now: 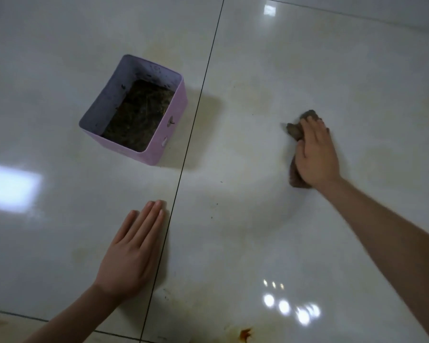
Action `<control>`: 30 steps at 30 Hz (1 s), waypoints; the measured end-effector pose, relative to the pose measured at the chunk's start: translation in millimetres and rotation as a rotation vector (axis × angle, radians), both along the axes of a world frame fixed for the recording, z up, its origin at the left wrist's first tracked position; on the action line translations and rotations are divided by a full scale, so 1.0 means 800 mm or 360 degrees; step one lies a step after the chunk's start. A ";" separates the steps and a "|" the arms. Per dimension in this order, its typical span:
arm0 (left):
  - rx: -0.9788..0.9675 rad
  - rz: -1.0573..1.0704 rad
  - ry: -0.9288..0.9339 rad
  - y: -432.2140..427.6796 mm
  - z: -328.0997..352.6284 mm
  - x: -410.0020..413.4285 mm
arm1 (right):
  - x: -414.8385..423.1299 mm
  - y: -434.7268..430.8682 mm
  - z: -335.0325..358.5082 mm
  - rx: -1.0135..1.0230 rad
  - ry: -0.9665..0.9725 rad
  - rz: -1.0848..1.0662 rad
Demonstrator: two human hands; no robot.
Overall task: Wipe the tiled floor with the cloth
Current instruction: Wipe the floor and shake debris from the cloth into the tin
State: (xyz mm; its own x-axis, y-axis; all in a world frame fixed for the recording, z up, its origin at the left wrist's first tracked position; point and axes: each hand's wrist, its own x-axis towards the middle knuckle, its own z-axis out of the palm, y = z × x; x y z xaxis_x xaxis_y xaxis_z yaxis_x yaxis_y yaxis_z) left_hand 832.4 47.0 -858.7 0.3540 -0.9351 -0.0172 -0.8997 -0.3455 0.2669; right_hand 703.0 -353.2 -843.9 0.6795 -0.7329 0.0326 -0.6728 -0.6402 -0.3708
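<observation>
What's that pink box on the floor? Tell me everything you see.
The pink box is rectangular, open-topped and thin-walled, with small marks on its side. Dark, crumbly debris covers its bottom; specks dot the inner walls. It stands upright on the tiled floor, left of a dark grout line. Nothing else touches it.

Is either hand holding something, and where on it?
The right hand holds the brown cloth by its bunched middle, pressing it to the floor; its ends stick out. The left hand lies flat, holding nothing.
</observation>
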 end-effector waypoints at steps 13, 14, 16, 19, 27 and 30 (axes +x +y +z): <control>0.0008 0.0003 -0.0030 -0.005 0.003 0.003 | 0.071 0.122 -0.022 0.0258 0.0271 0.1604; 0.0015 0.0012 -0.0039 -0.005 0.003 0.003 | 0.077 0.087 -0.021 0.0212 0.0308 0.1440; 0.0022 0.0036 -0.0059 -0.005 0.002 0.002 | 0.088 0.014 -0.012 0.0163 0.0338 0.1042; 0.0018 0.0058 -0.0067 -0.004 0.001 0.000 | 0.121 -0.054 0.003 -0.0034 0.0269 0.0358; 0.0101 0.0110 -0.0059 -0.004 0.002 0.002 | -0.012 0.188 -0.007 0.0066 0.0023 0.1586; 0.0127 0.0111 -0.0045 -0.004 0.004 0.001 | -0.010 0.145 0.010 0.0270 0.0076 0.2048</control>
